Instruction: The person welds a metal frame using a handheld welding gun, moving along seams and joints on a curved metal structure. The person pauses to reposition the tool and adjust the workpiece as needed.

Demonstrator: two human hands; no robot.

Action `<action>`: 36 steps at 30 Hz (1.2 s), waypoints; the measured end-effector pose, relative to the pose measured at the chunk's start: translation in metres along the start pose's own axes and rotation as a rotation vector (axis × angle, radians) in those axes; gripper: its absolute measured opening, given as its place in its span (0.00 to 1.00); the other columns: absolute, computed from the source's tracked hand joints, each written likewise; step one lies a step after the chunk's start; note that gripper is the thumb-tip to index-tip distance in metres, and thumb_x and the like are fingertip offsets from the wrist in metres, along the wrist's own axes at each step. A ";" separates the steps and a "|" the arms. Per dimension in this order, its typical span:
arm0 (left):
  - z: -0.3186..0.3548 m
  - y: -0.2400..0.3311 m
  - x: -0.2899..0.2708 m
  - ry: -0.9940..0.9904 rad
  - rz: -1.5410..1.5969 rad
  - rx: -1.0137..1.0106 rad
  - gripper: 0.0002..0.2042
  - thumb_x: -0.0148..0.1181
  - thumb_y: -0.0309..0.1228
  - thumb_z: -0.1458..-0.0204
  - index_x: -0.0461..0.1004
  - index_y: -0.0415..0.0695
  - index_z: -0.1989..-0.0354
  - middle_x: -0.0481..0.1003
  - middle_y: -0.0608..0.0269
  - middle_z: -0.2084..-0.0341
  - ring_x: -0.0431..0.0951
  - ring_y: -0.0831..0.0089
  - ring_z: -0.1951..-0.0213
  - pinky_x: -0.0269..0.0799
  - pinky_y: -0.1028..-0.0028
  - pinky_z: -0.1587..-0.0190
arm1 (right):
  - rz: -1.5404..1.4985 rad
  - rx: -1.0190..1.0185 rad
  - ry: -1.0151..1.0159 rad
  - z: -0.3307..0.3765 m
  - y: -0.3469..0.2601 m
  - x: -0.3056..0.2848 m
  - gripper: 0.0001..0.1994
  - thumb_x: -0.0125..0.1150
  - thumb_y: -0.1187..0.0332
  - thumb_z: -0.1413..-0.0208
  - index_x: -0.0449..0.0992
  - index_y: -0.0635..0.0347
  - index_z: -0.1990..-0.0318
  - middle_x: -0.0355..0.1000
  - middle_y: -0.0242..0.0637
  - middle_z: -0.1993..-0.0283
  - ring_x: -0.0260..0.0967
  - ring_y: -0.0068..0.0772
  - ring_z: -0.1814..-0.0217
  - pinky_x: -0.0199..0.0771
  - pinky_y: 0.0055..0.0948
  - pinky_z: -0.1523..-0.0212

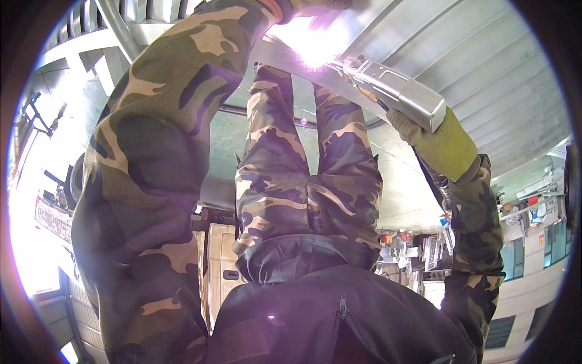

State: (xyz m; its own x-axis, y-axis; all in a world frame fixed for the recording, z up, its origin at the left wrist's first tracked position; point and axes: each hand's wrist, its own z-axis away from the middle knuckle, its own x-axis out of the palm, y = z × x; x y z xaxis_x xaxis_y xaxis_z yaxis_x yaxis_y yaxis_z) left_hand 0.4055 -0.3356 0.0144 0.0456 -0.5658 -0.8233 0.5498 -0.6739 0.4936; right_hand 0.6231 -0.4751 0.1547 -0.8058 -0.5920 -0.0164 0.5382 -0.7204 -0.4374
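My right hand (445,145), in a yellow-green glove, is closed around a welding gun (400,91) with a boxy silver body. The gun's narrow front end points up and left at a white-purple glare (315,51) on a metal edge (273,56). That glare washes out the spot where the tip meets the metal. At the top edge, my left hand (318,5) shows only in part, also gloved, just beyond the glare. Its fingers are cut off and blurred by light. Both arms wear camouflage sleeves.
A large ribbed metal panel (479,60) spans the upper right. A grey pipe (116,30) slants at the upper left. My legs (276,139) stand on a greenish floor (221,158). Cluttered shelves and goods (424,252) lie to the right, and a beige cabinet-like object (221,267) behind me.
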 end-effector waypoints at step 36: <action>0.025 -0.028 0.025 0.298 0.392 0.039 0.12 0.67 0.33 0.46 0.84 0.51 0.53 0.81 0.65 0.49 0.83 0.63 0.59 0.81 0.69 0.56 | 0.005 0.021 -0.017 0.026 0.012 -0.005 0.20 0.65 0.59 0.33 0.76 0.64 0.43 0.77 0.33 0.60 0.70 0.21 0.65 0.74 0.25 0.64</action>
State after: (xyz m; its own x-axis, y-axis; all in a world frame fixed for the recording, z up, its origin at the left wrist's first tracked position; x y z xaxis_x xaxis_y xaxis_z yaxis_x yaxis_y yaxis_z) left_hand 0.3700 -0.3428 -0.0125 0.4826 -0.6238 -0.6148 0.4118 -0.4579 0.7879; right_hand 0.6400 -0.4901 0.1731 -0.7990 -0.6013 -0.0034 0.5472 -0.7247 -0.4187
